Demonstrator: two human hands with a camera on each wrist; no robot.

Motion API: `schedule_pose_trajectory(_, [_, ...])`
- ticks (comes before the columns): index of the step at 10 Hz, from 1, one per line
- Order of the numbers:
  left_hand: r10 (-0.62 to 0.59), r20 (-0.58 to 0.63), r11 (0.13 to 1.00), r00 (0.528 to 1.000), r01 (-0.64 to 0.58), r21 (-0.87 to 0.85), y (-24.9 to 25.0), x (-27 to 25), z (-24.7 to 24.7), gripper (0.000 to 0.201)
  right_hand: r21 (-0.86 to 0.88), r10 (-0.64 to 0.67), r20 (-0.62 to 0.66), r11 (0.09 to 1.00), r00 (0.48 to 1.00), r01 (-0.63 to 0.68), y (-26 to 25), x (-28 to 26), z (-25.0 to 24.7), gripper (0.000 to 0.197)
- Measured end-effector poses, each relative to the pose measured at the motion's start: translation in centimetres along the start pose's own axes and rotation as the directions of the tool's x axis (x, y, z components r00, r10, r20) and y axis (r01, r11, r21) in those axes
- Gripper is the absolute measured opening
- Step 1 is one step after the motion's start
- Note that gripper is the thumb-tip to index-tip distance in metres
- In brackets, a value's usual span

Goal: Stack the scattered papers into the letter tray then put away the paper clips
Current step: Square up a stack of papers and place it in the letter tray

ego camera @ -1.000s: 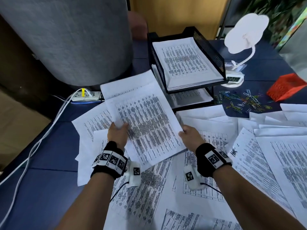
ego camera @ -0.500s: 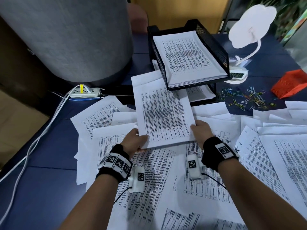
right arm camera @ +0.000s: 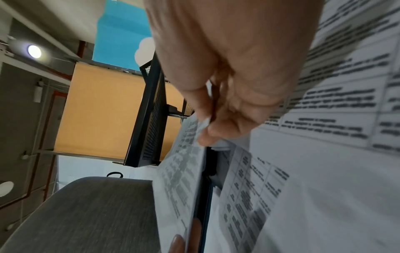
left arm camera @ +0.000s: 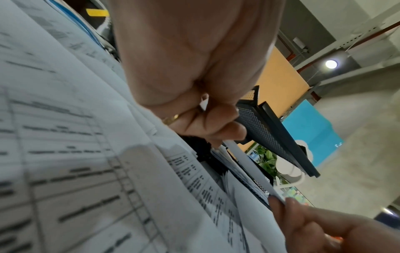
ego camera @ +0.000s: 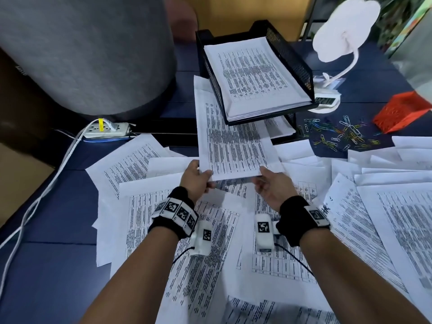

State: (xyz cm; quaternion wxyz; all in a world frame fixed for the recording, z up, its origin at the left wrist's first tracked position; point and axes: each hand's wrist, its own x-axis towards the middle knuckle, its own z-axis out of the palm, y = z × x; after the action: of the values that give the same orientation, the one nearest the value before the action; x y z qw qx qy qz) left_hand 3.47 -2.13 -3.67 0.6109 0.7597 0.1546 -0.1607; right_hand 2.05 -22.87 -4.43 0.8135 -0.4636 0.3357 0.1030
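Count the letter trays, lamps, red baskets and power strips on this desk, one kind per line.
Two-tier black letter tray: 1
White lamp: 1
Red basket: 1
Power strip: 1
Total: 4

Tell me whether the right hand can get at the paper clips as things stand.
Probably not yet: the right hand pinches the held sheets with the left hand. Otherwise the paper clips lie uncovered right of the tray.
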Motion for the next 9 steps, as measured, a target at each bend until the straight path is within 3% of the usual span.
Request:
schedule_pose_trajectory(1, [0.038,-0.007,0.999,0.999,-0.038,0.014,0.4,0.3,0.7,0.034,0.008,-0.034,-0.048,0.999,0.998,0.035,0.0,0.5,0.4,0.023])
schedule_pose_trajectory(2, [0.076,-0.022,0.992,0.997,-0.073,0.099,0.4,0.6,0.5,0.030,0.012,-0.078,-0.125,0.997,0.989,0.081,-0.7,1.5,0.4,0.014])
schedule_pose_trajectory(3, [0.082,0.009,0.941,0.997,-0.081,0.329,0.0,1.0,-0.3,0.044,-0.003,-0.113,-0.175,0.993,0.978,0.114,-2.0,2.5,0.3,0.014])
schedule_pose_trajectory(4, [0.009,0.033,0.779,0.999,-0.027,0.627,-0.6,1.5,-1.1,0.066,0.003,-0.167,-0.230,0.985,0.959,0.172,-3.5,4.1,0.2,0.023])
schedule_pose_trajectory(5, [-0.046,0.111,0.552,0.993,-0.067,0.831,-0.6,1.1,-0.9,0.086,-0.029,-0.214,-0.277,0.976,0.937,0.215,-4.9,5.2,0.3,0.025])
schedule_pose_trajectory(6, [-0.098,0.160,0.414,0.982,-0.106,0.904,-0.6,0.9,-0.5,0.103,-0.118,-0.271,-0.297,0.962,0.916,0.246,-6.2,7.0,0.4,0.023])
schedule_pose_trajectory(7, [-0.113,0.141,0.398,0.983,-0.086,0.913,-0.8,1.0,-0.4,0.108,-0.106,-0.252,-0.282,0.967,0.926,0.231,-6.7,7.2,1.4,0.005])
schedule_pose_trajectory(8, [-0.097,0.137,0.400,0.986,-0.087,0.912,-1.0,1.0,-0.4,0.109,-0.013,-0.223,-0.282,0.973,0.933,0.229,-6.9,8.4,2.1,0.035])
schedule_pose_trajectory(9, [-0.080,0.129,0.409,0.988,-0.085,0.909,-1.1,1.0,-0.4,0.110,-0.462,-0.287,-0.204,0.871,0.936,0.166,-7.7,7.8,3.2,0.040])
